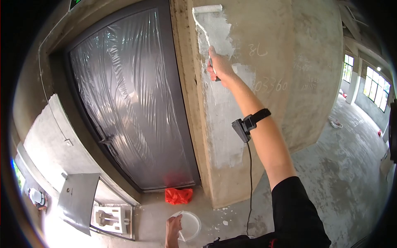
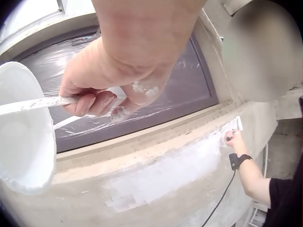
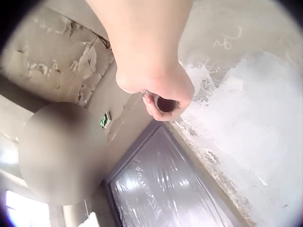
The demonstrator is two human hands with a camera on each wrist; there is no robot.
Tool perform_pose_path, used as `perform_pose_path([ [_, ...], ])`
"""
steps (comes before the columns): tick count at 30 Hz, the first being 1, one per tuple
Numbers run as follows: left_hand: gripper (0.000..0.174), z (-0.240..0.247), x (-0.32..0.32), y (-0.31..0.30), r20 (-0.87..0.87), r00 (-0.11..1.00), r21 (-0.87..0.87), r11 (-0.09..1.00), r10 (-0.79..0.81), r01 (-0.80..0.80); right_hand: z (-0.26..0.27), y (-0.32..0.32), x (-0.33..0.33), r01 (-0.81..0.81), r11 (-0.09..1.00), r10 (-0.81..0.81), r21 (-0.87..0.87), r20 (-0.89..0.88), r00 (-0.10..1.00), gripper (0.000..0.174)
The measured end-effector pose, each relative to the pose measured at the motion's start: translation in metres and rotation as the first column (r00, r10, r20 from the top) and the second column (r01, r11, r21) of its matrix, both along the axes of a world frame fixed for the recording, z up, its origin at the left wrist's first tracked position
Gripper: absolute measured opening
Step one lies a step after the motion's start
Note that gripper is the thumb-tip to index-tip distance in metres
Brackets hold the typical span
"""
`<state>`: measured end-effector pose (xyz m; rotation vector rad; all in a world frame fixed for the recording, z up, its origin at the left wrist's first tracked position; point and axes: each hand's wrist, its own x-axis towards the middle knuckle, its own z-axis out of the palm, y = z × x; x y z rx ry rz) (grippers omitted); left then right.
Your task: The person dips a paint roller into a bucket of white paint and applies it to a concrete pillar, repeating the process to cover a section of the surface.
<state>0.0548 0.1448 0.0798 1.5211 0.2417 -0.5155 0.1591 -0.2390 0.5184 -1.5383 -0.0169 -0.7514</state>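
High on the concrete wall, my right hand (image 1: 222,68) grips the handle of a paint roller (image 1: 202,31). Its white roller sleeve (image 1: 208,9) lies against the wall at the upper edge of a white painted patch (image 1: 225,111). In the right wrist view the fingers of the right hand (image 3: 158,92) curl round the handle's end, and the sleeve is hidden. Low down, my left hand (image 1: 173,228) holds a white bucket (image 1: 197,226) by its handle. The left wrist view shows that white handle (image 2: 33,105) between curled fingers, with paint smears on the hand (image 2: 109,75).
Left of the painted wall stands a dark door (image 1: 132,103) covered with plastic film. A red plastic bag (image 1: 178,196) lies at its foot. White drips (image 1: 225,222) spot the concrete floor. A grey panel (image 1: 78,202) leans at lower left. A cable (image 1: 250,186) hangs from my right forearm.
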Motion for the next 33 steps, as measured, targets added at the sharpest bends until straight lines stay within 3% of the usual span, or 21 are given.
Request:
perform_pose_path([
  [8,0.026,0.002,-0.002,0.007,0.014,0.999,0.031,0.999,0.039,-0.040,-0.087,0.007,-0.007,-0.033,0.999,0.033,0.019,-0.013,0.999,0.055],
  [20,0.024,-0.005,-0.004,0.013,0.032,0.999,-0.005,0.999,-0.031,0.031,-0.236,0.022,-0.037,0.052,0.990,-0.029,0.127,-0.178,0.984,0.055],
  [22,0.027,-0.001,-0.001,0.007,-0.001,1.000,-0.038,0.999,-0.017,0.016,-0.273,0.013,-0.028,0.234,0.966,-0.243,-0.106,-0.088,0.966,0.056],
  [26,0.027,0.001,-0.001,0.004,-0.010,0.999,-0.024,0.999,-0.043,0.043,-0.322,0.011,-0.050,0.256,0.959,-0.266,-0.123,-0.066,0.962,0.057],
  [30,0.027,0.003,0.001,0.001,-0.008,0.998,-0.045,0.998,-0.055,0.054,-0.342,0.002,-0.066,0.226,0.974,-0.221,0.010,-0.168,0.961,0.057],
  [33,0.023,-0.001,0.004,-0.001,0.014,0.997,-0.034,0.996,-0.079,0.079,-0.327,-0.009,-0.075,0.220,0.968,-0.192,0.120,-0.210,0.959,0.058],
])
